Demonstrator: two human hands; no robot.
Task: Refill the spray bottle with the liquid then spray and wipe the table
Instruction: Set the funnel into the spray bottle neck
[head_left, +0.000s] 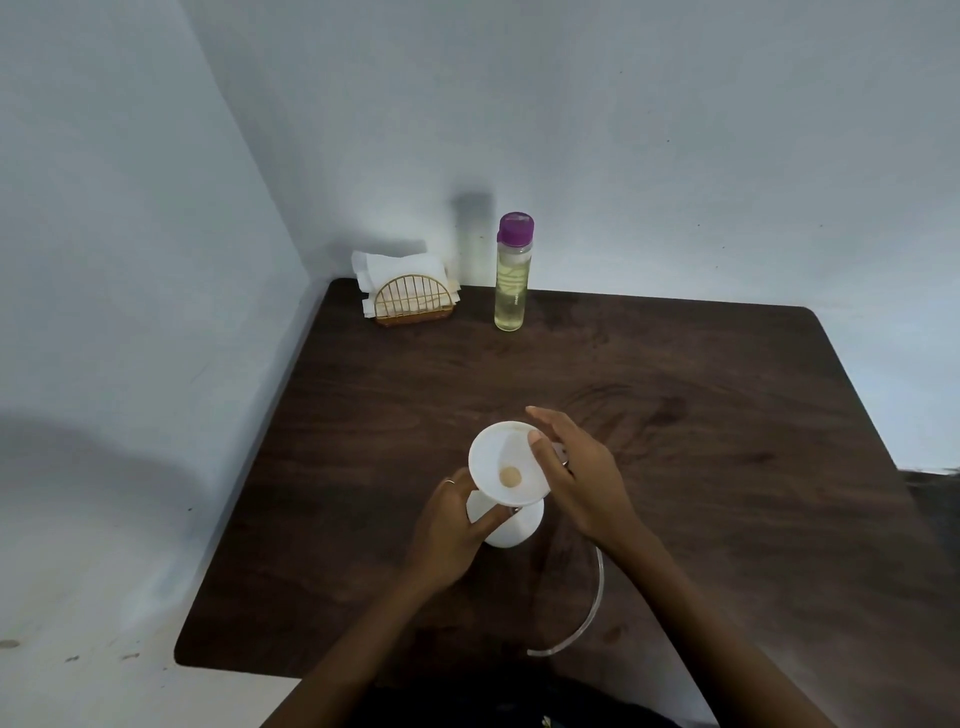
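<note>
A white spray bottle (515, 530) stands uncapped on the dark wooden table (717, 415), with a white funnel (498, 460) seated in its neck. My left hand (451, 530) grips the bottle just under the funnel. My right hand (576, 478) pinches the funnel's right rim, thumb inside and fingers along the outside. A clear dip tube (598, 592) curves over the table below my right wrist; the spray head it belongs to is mostly hidden under that hand. A tall clear bottle of pale yellow liquid (511, 283) with a purple cap stands at the back, closed.
A gold wire holder with white paper napkins (410, 296) sits in the back left corner against the wall. Walls border the table at the back and left. The table's near edge runs just in front of my arms.
</note>
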